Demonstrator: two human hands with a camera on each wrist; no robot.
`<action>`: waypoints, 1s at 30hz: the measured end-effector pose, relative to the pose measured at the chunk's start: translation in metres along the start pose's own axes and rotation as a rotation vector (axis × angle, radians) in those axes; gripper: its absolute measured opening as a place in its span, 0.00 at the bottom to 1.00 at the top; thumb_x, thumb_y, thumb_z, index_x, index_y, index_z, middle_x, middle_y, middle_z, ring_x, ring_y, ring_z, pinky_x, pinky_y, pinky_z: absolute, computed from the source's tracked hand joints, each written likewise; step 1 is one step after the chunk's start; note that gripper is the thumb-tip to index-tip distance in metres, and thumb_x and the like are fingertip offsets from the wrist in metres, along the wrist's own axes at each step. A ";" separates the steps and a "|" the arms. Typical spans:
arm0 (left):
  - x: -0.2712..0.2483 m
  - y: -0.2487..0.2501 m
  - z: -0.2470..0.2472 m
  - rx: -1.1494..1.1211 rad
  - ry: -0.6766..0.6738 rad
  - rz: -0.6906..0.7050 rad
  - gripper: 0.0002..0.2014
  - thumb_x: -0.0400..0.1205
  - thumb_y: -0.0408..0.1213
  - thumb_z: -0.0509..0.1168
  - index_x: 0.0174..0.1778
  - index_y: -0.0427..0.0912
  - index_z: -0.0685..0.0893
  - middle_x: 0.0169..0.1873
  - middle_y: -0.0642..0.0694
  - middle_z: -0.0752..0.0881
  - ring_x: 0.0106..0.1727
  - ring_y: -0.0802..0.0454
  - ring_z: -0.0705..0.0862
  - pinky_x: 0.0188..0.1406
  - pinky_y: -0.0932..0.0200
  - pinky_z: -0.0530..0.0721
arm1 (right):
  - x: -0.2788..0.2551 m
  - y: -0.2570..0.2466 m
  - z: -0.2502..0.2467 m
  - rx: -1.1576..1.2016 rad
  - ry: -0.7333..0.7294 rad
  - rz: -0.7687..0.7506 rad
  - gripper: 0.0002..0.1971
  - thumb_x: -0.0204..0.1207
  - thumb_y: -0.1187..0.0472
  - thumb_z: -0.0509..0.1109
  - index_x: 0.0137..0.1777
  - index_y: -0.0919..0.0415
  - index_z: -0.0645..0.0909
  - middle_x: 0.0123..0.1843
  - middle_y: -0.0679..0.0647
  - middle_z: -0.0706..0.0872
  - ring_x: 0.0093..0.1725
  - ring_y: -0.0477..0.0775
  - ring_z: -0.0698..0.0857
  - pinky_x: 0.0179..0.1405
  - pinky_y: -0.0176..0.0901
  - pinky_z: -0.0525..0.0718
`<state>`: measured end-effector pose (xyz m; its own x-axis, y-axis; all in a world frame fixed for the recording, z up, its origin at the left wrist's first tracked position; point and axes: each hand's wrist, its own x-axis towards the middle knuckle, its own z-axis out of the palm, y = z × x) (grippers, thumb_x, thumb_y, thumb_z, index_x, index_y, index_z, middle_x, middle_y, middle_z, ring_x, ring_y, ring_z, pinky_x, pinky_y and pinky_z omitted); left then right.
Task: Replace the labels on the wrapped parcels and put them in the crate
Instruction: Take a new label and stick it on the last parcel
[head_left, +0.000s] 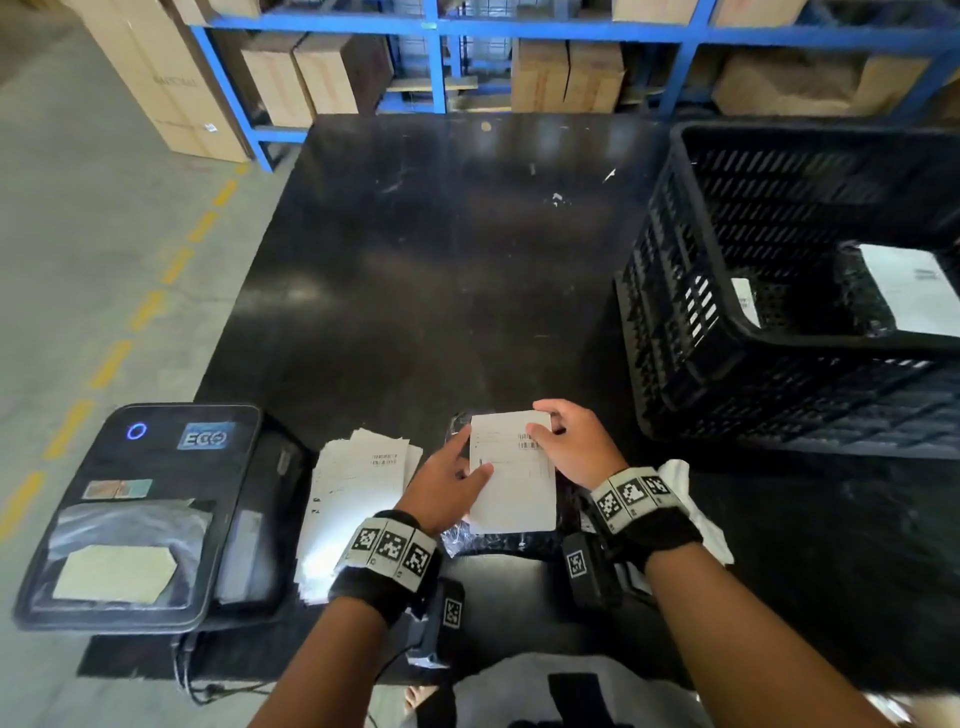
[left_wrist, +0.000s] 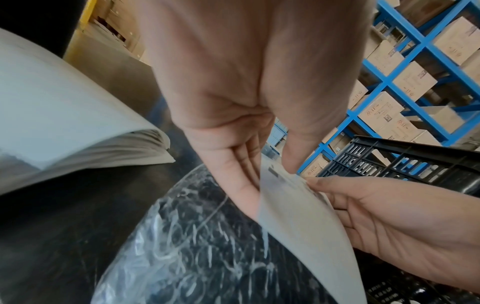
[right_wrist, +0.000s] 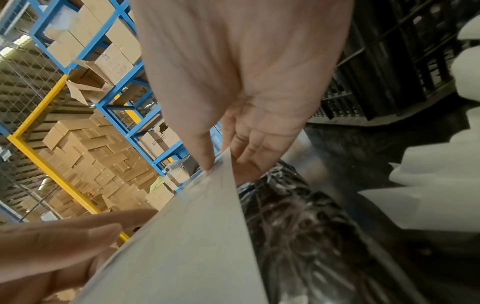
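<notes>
Labelling step: left hand (head_left: 451, 480) and right hand (head_left: 574, 448) each pinch an edge of the label (head_left: 514, 475), grip clamped, held just above the wrapped parcel (left_wrist: 197, 246) on the counter (head_left: 441, 270). Next probably needs it squared and pressed flat; crate (head_left: 675, 332) sits beyond the right grip.

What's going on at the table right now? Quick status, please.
Left hand and right hand both pinch one label above the wrapped parcel. Crate waits right, labelled parcel inside. Nothing in the way.
</notes>
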<state>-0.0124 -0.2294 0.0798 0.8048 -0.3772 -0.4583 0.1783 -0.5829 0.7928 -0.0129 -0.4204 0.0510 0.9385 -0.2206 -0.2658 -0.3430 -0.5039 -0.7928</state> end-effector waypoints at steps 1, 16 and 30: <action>0.001 0.001 0.000 0.004 0.000 0.004 0.27 0.84 0.41 0.62 0.78 0.61 0.63 0.58 0.53 0.85 0.53 0.55 0.86 0.52 0.48 0.88 | 0.001 0.000 0.000 0.006 0.003 -0.006 0.17 0.79 0.58 0.70 0.67 0.55 0.80 0.54 0.50 0.86 0.54 0.48 0.86 0.58 0.45 0.84; 0.010 0.009 -0.003 0.083 -0.002 -0.042 0.21 0.85 0.40 0.60 0.76 0.48 0.70 0.64 0.51 0.82 0.56 0.56 0.80 0.56 0.59 0.81 | 0.002 -0.004 0.006 -0.081 0.023 0.070 0.18 0.80 0.57 0.70 0.68 0.56 0.79 0.61 0.51 0.85 0.57 0.50 0.84 0.58 0.43 0.83; 0.015 0.003 -0.001 0.196 -0.032 -0.044 0.27 0.85 0.37 0.59 0.79 0.53 0.61 0.63 0.50 0.82 0.55 0.53 0.83 0.51 0.60 0.83 | 0.001 -0.013 0.007 -0.132 0.001 0.094 0.20 0.79 0.60 0.71 0.71 0.58 0.76 0.67 0.55 0.83 0.63 0.52 0.82 0.54 0.35 0.78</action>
<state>0.0010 -0.2363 0.0753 0.7799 -0.3686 -0.5058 0.0969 -0.7273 0.6794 -0.0075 -0.4078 0.0572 0.9019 -0.2728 -0.3349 -0.4318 -0.5864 -0.6854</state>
